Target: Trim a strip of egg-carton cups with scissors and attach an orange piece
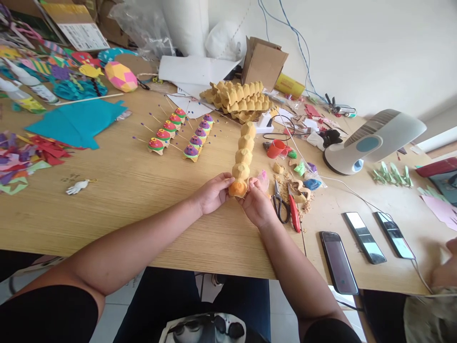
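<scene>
A strip of yellow egg carton cups (243,156) points away from me over the table, its near cup covered in orange. My left hand (216,193) grips the near end from the left, thumb on the cup's side. From the right, my right hand (257,202) pinches the same end with its fingers curled. Left of the strip stand two decorated carton strips, one red and green (163,134) and one purple (196,142), with thin pins sticking out. Close to my right hand lie black scissors (280,205) and a red cutter (293,212).
Stacked egg cartons (243,100) and a cardboard box (264,62) sit at the back. Carton scraps, modelling clay bags and a red cup (276,148) lie to the right. Several phones (338,262) rest near the front edge, beyond them another person's arm (444,267). A fan (371,138) stands at right.
</scene>
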`<action>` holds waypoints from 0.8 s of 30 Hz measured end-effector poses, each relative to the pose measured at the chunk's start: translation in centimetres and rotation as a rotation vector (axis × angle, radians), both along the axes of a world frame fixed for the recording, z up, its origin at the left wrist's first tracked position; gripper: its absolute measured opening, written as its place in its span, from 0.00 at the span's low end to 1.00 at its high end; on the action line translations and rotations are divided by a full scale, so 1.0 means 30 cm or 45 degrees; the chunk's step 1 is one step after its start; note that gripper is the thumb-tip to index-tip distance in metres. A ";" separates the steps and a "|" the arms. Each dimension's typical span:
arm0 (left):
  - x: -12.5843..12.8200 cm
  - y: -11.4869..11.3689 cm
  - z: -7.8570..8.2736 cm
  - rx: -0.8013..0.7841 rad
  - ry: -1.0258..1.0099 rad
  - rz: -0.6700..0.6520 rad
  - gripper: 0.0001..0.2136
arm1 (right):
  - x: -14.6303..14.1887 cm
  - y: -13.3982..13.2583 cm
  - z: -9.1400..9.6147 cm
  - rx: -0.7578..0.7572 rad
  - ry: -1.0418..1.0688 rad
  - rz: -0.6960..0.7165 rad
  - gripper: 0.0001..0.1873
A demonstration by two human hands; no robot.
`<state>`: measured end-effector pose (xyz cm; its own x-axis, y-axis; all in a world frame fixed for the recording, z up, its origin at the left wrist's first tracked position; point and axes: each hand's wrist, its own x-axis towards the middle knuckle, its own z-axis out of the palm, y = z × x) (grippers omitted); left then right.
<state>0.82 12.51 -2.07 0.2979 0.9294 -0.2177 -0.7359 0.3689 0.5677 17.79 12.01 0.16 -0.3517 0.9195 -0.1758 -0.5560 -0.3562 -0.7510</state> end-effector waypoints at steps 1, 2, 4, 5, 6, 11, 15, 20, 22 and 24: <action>-0.001 0.001 0.000 -0.020 -0.009 0.013 0.12 | 0.000 -0.001 0.002 -0.001 0.002 0.015 0.22; -0.002 0.002 0.000 -0.039 -0.017 0.024 0.12 | -0.001 -0.002 0.004 0.001 0.003 0.032 0.22; -0.004 0.003 0.003 -0.066 -0.029 0.038 0.11 | -0.002 -0.005 0.008 0.014 -0.003 0.057 0.24; -0.004 0.002 0.005 -0.074 -0.031 0.038 0.11 | -0.003 -0.007 0.009 0.023 -0.010 0.061 0.24; -0.004 0.002 0.009 -0.079 -0.031 0.036 0.11 | -0.003 -0.007 0.010 0.032 -0.019 0.060 0.25; -0.001 -0.001 0.024 -0.108 -0.009 0.044 0.08 | -0.007 -0.001 0.002 0.070 -0.033 0.013 0.25; -0.001 0.000 0.028 -0.124 -0.008 0.064 0.07 | -0.009 0.001 0.001 0.099 -0.033 0.011 0.25; -0.002 0.000 0.030 -0.115 0.000 0.059 0.07 | -0.012 -0.003 -0.003 0.168 -0.102 0.006 0.24; -0.001 -0.001 0.030 -0.111 0.003 0.061 0.08 | -0.013 -0.003 -0.008 0.188 -0.126 -0.034 0.24; 0.001 -0.003 0.031 -0.087 -0.002 0.056 0.10 | -0.013 -0.001 -0.012 0.201 -0.141 -0.068 0.24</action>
<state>0.83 12.42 -1.12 0.2576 0.9247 -0.2805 -0.7531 0.3740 0.5412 17.39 11.97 -0.20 -0.2886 0.9554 -0.0624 -0.4820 -0.2013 -0.8527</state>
